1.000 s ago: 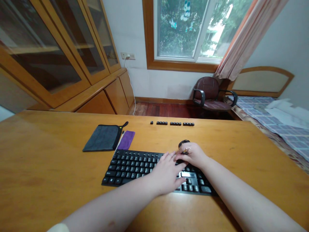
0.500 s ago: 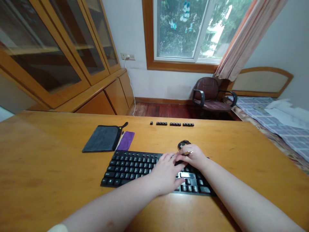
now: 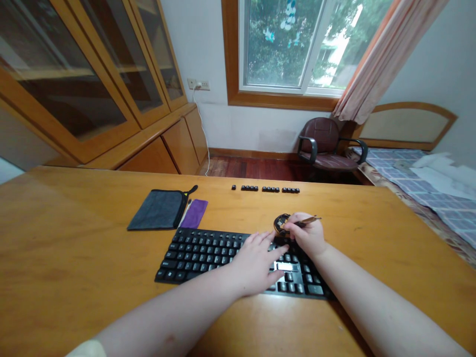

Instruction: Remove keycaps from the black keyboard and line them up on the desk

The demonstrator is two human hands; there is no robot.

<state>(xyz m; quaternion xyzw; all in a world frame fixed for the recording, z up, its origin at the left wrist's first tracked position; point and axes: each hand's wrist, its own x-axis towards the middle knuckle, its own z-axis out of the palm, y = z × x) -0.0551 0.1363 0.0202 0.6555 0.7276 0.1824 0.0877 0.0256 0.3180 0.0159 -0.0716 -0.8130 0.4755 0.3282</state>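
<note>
Left hand (image 3: pixel 256 267) was spread flat on the keyboard (image 3: pixel 203 257), and a thin brown stick (image 3: pixel 311 219) was gripped in the right hand (image 3: pixel 309 239) near a round black object (image 3: pixel 278 223) (too small to be identified). Loose keys (image 3: pixel 272 189) were lined up across the table (image 3: pixel 92 267); removal was judged done, keyboard work unfinished.

Right of the right hand (image 3: pixel 309 235) and left of the keyboard (image 3: pixel 201 257) the tabletop (image 3: pixel 375 228) is open. Between the keyboard and the loose keys (image 3: pixel 249 188) runs a lane; the grey cloth (image 3: pixel 158 210) and purple cloth (image 3: pixel 195 213) crowd its left end, and a round dark container (image 3: pixel 279 224), beside the right hand and its thin stick (image 3: pixel 311 219), narrows it. The left hand (image 3: pixel 256 265) blocks the keyboard's middle, the right forearm (image 3: pixel 372 307) its right end.
</note>
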